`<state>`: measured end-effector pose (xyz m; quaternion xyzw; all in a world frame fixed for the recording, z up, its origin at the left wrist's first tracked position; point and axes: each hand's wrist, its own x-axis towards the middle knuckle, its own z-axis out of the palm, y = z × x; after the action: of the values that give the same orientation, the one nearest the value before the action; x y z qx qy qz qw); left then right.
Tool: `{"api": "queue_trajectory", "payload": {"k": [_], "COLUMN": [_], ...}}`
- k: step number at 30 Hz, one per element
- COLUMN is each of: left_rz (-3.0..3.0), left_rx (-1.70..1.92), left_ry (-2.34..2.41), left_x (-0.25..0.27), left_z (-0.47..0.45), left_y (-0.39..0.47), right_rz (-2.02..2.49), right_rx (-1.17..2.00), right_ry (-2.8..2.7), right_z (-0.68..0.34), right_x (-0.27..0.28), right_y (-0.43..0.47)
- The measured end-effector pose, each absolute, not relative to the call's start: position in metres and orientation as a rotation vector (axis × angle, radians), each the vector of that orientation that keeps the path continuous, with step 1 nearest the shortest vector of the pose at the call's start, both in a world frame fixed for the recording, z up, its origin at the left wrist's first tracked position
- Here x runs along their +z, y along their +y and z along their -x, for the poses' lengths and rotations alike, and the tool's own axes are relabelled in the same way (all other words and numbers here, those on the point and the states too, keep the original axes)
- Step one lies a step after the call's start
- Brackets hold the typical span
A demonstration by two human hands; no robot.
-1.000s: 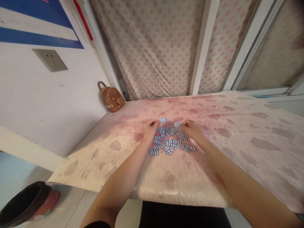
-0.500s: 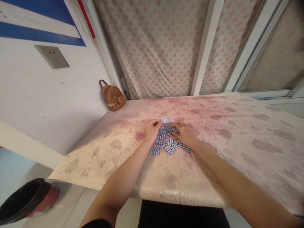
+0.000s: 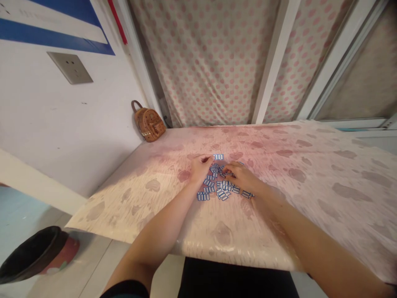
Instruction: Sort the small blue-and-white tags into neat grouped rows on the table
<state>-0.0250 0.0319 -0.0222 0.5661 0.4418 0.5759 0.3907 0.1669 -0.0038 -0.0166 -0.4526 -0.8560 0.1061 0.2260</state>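
Observation:
A short row of small white pieces with blue edges [image 3: 218,157] lies flat on the patterned tablecloth. At its left end is my left hand [image 3: 201,169], thumb and forefinger curled together against the end piece. Nearer to me spreads a loose, overlapping pile of the same kind of pieces [image 3: 223,190], several of them tilted on one another. My right hand [image 3: 241,176] reaches into the far right part of this pile with its fingers bent and drawn together. What its fingertips grip, if anything, is hidden. Part of the pile lies under that hand.
The tablecloth [image 3: 151,186] covers a table against a wall and a curtained window [image 3: 211,66]. A small brown backpack [image 3: 151,125] stands at the table's back left corner. On the floor at lower left is a dark-rimmed bin [image 3: 58,258].
My right hand's fingers have drawn closer together over the pile, exposing a piece behind the hand. The left hand stays at the row's end. The whole view has shifted slightly.

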Motion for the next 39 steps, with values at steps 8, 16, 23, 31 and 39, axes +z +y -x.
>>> {"api": "queue_trajectory", "payload": {"k": [8, 16, 23, 31, 39], "left_rz": [-1.449, -1.508, -1.46, -1.439, -1.476], "left_rx": [1.46, 1.43, 1.411, 1.408, 1.4], "left_ry": [1.149, 1.183, 1.178, 1.208, 1.25], "left_x": [-0.021, -0.023, -0.025, -0.018, -0.014], "left_z": [0.024, 0.023, 0.022, 0.023, 0.022], "left_y": [0.031, 0.03, 0.032, 0.026, 0.022], "right_rz": [1.246, 1.335, 1.38, 1.527, 1.554], "right_rx": [0.396, 0.479, 0.583, 0.609, 0.545], "right_ry": [-2.378, -2.497, -2.483, -2.443, -2.5], "right_z": [-0.17, -0.164, -0.163, -0.188, -0.185], "right_x": [0.006, 0.01, 0.007, 0.022, 0.022], "right_y": [-0.018, -0.026, -0.026, -0.025, -0.029]}}
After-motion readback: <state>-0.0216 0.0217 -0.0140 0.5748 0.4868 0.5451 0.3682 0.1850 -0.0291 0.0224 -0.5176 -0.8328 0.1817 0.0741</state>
